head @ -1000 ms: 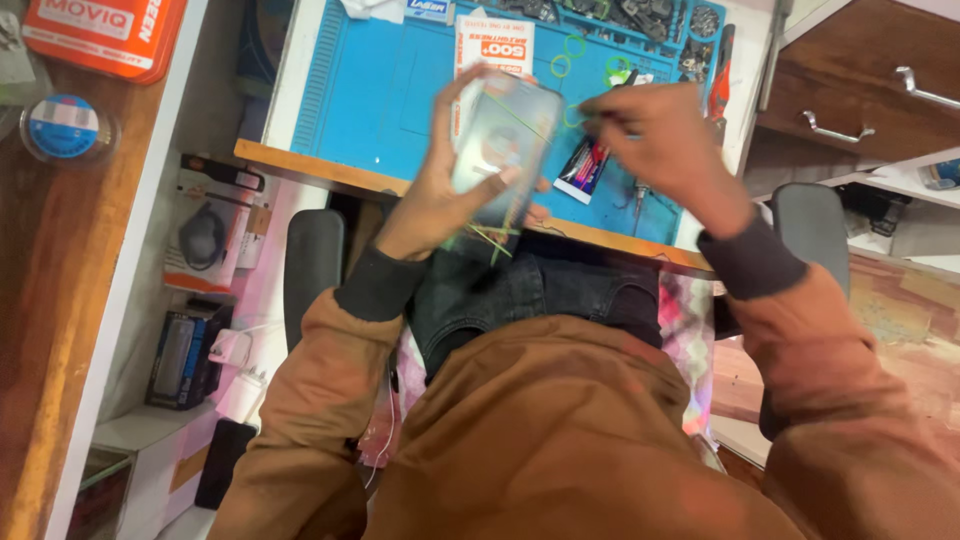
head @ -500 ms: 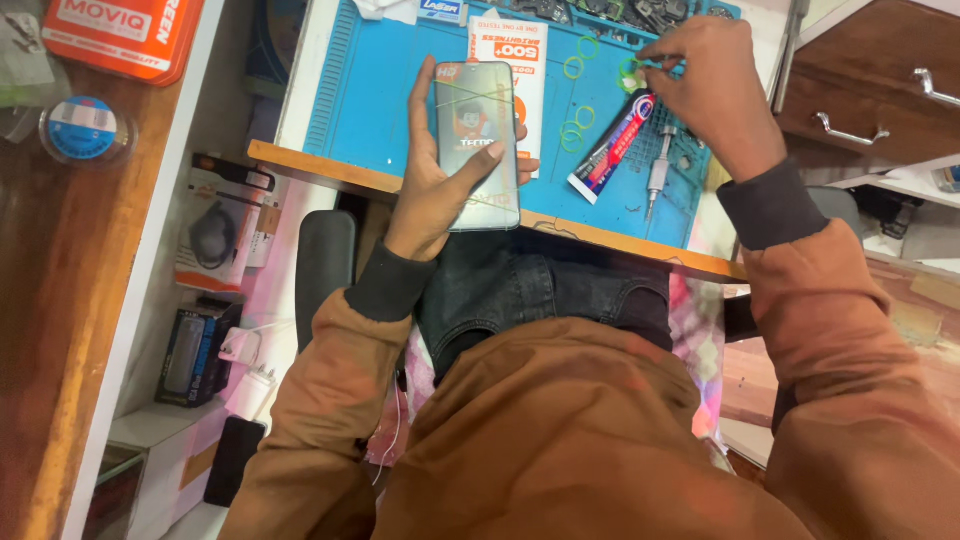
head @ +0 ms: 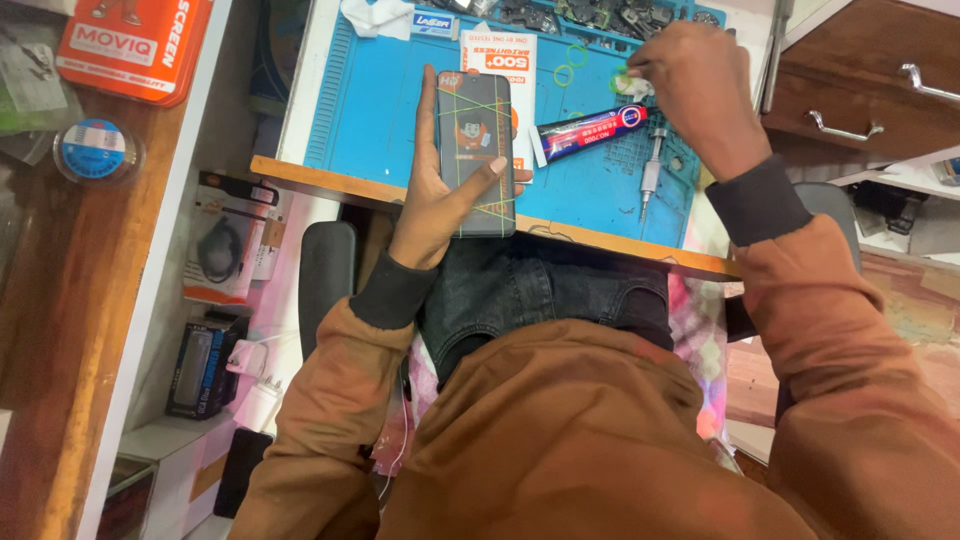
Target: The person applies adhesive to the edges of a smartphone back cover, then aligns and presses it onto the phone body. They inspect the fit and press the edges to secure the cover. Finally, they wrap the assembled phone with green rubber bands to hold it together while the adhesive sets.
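Blue mat covers the desk at upper centre. Left hand clasps an upright phone; right hand, upper right, pinches a small white scrap, nearer the glue tube.

Banded phone — upright, perhaps screen-up

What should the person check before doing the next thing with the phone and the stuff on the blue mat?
1. Phone firmly held in the left hand: ok, thumb across the screen.
2. Rubber bands stretched around the phone: ok, several cross the screen.
3. Right hand free to pick something up: cannot tell, its fingertips pinch something small and pale.
4. Glue tube within reach on the blue mat: ok, beside the phone.
5. Glue tube cap closed: cannot tell.
6. Screwdriver lying on the mat: ok.
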